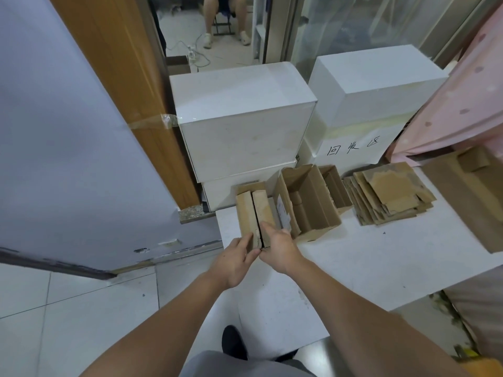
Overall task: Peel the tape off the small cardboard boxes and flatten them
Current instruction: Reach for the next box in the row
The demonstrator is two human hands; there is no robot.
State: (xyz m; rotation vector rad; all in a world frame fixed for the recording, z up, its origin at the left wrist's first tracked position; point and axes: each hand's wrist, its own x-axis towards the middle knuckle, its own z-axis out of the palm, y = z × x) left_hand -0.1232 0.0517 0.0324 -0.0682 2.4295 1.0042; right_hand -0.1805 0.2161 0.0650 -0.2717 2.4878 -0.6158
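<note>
While several boxes remain standing, the task is judged to be in progress, with part of the work complete. A stack (pixel 392 194) of flattened cardboard lies on the right part of the table (pixel 367 257), which suggests that earlier units are done. The box (pixel 251 210) in hand sits at the near left corner of the table, with its two top flaps closed and a dark seam between them. The left hand (pixel 235 261) grips the near left edge of this box, fingers curled against the flap and wall. The right hand (pixel 277 246) presses on the right flap at the near end of the seam, fingers bent over the edge; whether it pinches tape cannot be determined, as no tape strip is distinguishable. Just beside this box stands an open box (pixel 307 202) with its flaps up and a label on its left wall, and a second open box (pixel 336 189) stands behind it; both are not yet flattened. A larger cardboard piece (pixel 468 197) lies at the far right edge. Remaining work, by estimate: open the held box, flatten it, then process the two open boxes.
</note>
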